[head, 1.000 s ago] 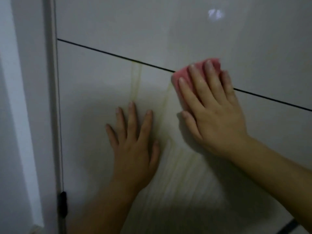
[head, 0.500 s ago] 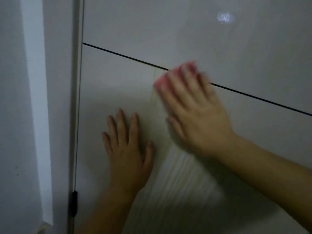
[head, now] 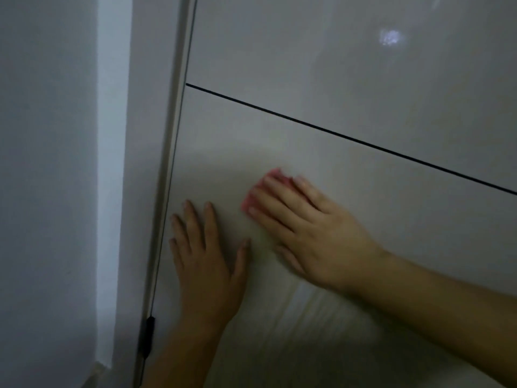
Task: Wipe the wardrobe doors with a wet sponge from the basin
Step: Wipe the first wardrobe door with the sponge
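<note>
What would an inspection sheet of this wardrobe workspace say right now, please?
surface: pale glossy door, faint wet streaks low down; a thin dark gap crosses it.
job's things: pink sponge flat on the door, below the gap.
clutter: nothing seen.
grips: right hand presses the sponge with straight fingers; left hand rests flat on the door beside it.
cables: nothing seen.
surroundings: plain wall to the left; small black fitting at the door edge.
</note>
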`<action>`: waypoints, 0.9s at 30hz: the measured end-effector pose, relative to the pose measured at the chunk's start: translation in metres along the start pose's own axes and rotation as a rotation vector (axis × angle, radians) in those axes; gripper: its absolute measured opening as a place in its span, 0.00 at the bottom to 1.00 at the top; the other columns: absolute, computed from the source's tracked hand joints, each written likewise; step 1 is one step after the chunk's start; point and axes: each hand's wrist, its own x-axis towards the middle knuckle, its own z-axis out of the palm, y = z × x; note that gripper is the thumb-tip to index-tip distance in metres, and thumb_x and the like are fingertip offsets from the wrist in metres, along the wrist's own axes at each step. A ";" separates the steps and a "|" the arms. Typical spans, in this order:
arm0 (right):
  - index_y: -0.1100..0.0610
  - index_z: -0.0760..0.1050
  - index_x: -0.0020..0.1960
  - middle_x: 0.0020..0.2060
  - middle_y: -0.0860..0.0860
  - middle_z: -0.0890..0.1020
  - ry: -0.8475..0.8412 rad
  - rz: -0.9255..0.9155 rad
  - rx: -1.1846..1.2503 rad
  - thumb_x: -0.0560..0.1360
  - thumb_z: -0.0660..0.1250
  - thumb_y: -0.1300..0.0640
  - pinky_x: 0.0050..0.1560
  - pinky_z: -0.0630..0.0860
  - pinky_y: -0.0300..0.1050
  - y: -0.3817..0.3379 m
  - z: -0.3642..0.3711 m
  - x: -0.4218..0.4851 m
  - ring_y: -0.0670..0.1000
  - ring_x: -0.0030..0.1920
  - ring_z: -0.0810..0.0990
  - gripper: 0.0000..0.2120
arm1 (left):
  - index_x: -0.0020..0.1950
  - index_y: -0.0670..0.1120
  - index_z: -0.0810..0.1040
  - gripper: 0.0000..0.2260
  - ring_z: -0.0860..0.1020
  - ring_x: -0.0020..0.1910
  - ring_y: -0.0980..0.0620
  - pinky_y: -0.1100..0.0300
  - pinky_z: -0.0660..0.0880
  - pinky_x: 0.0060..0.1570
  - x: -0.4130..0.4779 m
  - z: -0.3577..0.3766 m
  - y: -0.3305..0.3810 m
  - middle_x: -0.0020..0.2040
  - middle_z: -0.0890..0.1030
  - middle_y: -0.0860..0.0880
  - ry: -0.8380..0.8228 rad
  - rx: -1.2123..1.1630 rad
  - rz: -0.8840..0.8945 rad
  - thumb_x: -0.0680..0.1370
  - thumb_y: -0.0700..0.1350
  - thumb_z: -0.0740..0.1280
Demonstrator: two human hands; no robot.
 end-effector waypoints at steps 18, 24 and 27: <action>0.57 0.52 0.83 0.82 0.60 0.55 0.068 0.192 -0.083 0.83 0.51 0.45 0.81 0.45 0.63 0.008 -0.013 0.119 0.63 0.82 0.50 0.32 | 0.81 0.59 0.35 0.33 0.36 0.82 0.47 0.38 0.43 0.80 -0.007 0.006 -0.024 0.83 0.36 0.50 -0.003 -0.139 0.009 0.83 0.62 0.51; 0.58 0.51 0.83 0.82 0.59 0.55 -0.109 -0.116 -0.109 0.83 0.49 0.46 0.81 0.44 0.61 -0.046 0.022 0.085 0.63 0.82 0.50 0.32 | 0.81 0.59 0.32 0.33 0.37 0.82 0.48 0.39 0.47 0.80 -0.017 0.011 -0.034 0.83 0.35 0.51 -0.003 -0.108 -0.034 0.83 0.61 0.49; 0.56 0.55 0.83 0.81 0.58 0.60 -0.043 -0.073 -0.093 0.82 0.50 0.47 0.81 0.48 0.60 -0.032 0.014 0.099 0.61 0.81 0.55 0.31 | 0.81 0.59 0.33 0.33 0.37 0.82 0.49 0.39 0.49 0.80 -0.027 0.015 -0.041 0.83 0.35 0.51 0.001 -0.110 -0.055 0.83 0.60 0.51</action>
